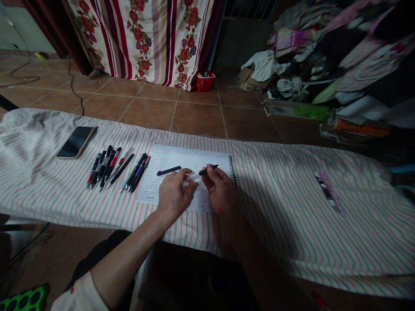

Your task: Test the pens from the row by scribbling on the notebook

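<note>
Both my hands rest on a spiral notebook (168, 160) lying on a striped cloth surface (292, 203). My right hand (220, 188) pinches a dark pen (208, 169) whose black end points up and right. My left hand (173, 192) has its fingers curled, its fingertips touching the pale end of the same pen. A black pen cap or short marker (168, 171) lies loose on the page just left of my hands.
A row of several pens (116, 167) lies left of the notebook, with a phone (76, 141) further left. A striped pouch (326, 190) lies at the right. Beyond are a tiled floor, a small red basket (205, 80), a floral curtain and piled clothes.
</note>
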A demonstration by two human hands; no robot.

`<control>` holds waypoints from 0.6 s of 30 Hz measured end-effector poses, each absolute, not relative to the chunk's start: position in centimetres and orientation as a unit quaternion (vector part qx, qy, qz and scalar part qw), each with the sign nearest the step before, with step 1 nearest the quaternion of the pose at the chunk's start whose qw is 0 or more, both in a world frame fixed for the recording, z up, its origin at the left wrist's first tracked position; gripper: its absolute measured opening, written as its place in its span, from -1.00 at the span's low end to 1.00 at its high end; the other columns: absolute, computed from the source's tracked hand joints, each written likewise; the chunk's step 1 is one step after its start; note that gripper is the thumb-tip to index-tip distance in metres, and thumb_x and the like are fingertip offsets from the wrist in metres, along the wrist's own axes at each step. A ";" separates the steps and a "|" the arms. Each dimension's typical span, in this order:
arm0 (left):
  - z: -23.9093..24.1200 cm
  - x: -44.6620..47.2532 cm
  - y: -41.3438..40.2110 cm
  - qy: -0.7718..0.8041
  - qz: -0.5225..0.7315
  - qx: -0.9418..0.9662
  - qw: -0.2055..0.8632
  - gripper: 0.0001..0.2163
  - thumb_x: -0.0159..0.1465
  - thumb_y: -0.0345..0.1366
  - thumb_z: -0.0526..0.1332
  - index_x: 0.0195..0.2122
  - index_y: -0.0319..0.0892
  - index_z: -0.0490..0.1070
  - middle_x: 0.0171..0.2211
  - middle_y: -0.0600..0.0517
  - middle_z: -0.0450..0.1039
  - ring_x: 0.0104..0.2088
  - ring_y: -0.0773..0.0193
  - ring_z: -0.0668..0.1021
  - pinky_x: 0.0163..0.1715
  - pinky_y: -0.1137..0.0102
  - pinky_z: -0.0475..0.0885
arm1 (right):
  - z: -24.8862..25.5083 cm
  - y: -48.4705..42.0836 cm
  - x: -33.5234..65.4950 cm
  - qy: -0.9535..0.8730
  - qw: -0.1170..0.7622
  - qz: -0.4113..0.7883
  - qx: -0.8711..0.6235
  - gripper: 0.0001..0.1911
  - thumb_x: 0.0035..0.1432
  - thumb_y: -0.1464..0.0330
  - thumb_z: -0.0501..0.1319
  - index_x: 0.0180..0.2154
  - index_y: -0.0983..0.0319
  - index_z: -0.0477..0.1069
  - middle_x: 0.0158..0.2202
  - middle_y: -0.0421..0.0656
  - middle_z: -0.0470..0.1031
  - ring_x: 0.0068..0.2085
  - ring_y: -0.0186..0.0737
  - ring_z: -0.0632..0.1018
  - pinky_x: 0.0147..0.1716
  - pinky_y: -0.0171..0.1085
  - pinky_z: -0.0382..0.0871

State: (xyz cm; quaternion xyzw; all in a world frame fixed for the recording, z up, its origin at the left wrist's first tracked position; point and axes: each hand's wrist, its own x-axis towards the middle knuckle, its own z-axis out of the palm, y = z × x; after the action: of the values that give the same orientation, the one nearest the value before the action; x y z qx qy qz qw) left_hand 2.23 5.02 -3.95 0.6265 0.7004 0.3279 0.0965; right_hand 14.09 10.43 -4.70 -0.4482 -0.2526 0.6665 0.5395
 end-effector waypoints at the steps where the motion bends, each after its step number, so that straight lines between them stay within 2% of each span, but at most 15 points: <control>1: -4.1 2.2 5.0 0.698 0.335 0.626 0.097 -0.81 0.19 -0.29 0.23 -0.15 -0.12 0.38 -0.33 0.02 0.53 -0.29 0.16 0.52 -0.27 0.27 0.39 | -4.7 10.5 14.2 -0.250 0.544 0.664 -0.447 -0.73 -0.25 0.28 0.44 -0.43 0.21 0.50 -0.39 -0.23 0.51 -0.33 -0.36 0.52 -0.32 -0.38 0.44; 7: -4.6 2.1 5.4 0.678 0.336 0.653 0.044 -0.92 0.23 -0.28 0.18 -0.28 -0.12 0.43 -0.35 0.02 0.54 -0.30 0.18 0.51 -0.27 0.29 0.37 | -4.9 10.4 14.4 -0.274 0.538 0.654 -0.456 -0.72 -0.24 0.27 0.44 -0.41 0.22 0.50 -0.39 -0.23 0.51 -0.34 -0.36 0.52 -0.31 -0.36 0.45; 12: -4.6 2.7 5.5 0.682 0.326 0.654 0.022 -0.85 0.27 -0.27 0.13 -0.36 -0.15 0.45 -0.42 0.01 0.53 -0.36 0.19 0.50 -0.33 0.32 0.34 | -4.8 10.1 14.4 -0.275 0.539 0.649 -0.461 -0.71 -0.26 0.28 0.44 -0.41 0.22 0.51 -0.40 -0.24 0.50 -0.32 -0.35 0.51 -0.26 -0.34 0.46; 18: -4.5 3.1 5.4 0.694 0.309 0.649 0.040 -0.80 0.28 -0.27 0.08 -0.35 -0.14 0.49 -0.52 0.04 0.50 -0.44 0.21 0.49 -0.38 0.34 0.28 | -4.9 10.2 14.4 -0.247 0.548 0.654 -0.459 -0.71 -0.27 0.29 0.44 -0.40 0.22 0.51 -0.39 -0.24 0.53 -0.30 -0.36 0.52 -0.26 -0.36 0.44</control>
State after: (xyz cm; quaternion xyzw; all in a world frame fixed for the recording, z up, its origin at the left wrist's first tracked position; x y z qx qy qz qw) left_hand 3.11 5.38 -4.51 0.6493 0.6935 0.3094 0.0402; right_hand 14.41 10.18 -4.87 -0.4593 -0.2472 0.6540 0.5479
